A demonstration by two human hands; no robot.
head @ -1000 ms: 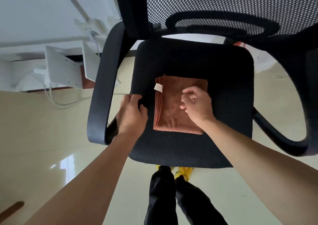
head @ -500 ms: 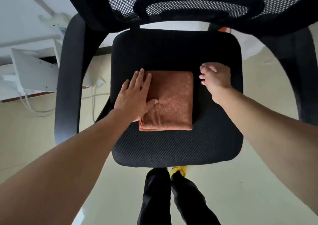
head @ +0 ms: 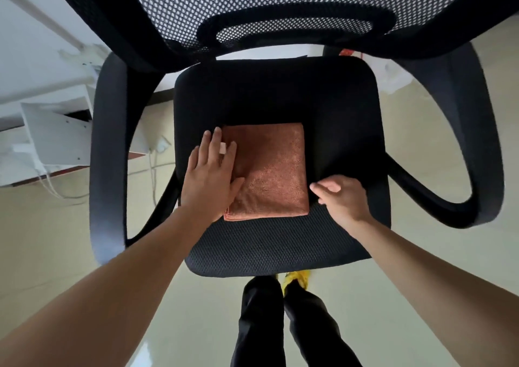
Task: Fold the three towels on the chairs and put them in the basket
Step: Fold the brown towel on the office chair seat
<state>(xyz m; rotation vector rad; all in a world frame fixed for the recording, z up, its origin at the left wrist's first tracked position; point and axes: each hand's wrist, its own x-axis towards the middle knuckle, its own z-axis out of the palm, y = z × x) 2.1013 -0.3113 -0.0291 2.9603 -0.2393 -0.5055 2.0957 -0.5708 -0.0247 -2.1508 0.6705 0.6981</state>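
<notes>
A folded brown towel [head: 272, 170] lies flat on the black mesh seat of an office chair [head: 345, 108]. My left hand [head: 209, 178] rests flat on the towel's left edge, fingers spread, with a small white tag showing between two fingers. My right hand [head: 341, 198] hovers at the towel's lower right corner with fingers loosely curled, holding nothing. No basket and no other towels are in view.
The chair's black armrests [head: 108, 153] curve up on both sides and its mesh backrest [head: 280, 4] fills the top. White furniture and cables [head: 53, 133] stand at the left on a glossy beige floor. My dark trouser legs [head: 261, 321] are below the seat.
My left hand moved from the seat's left side onto the towel's left edge. My right hand left the towel top, went to the far right, then came back to the lower right corner.
</notes>
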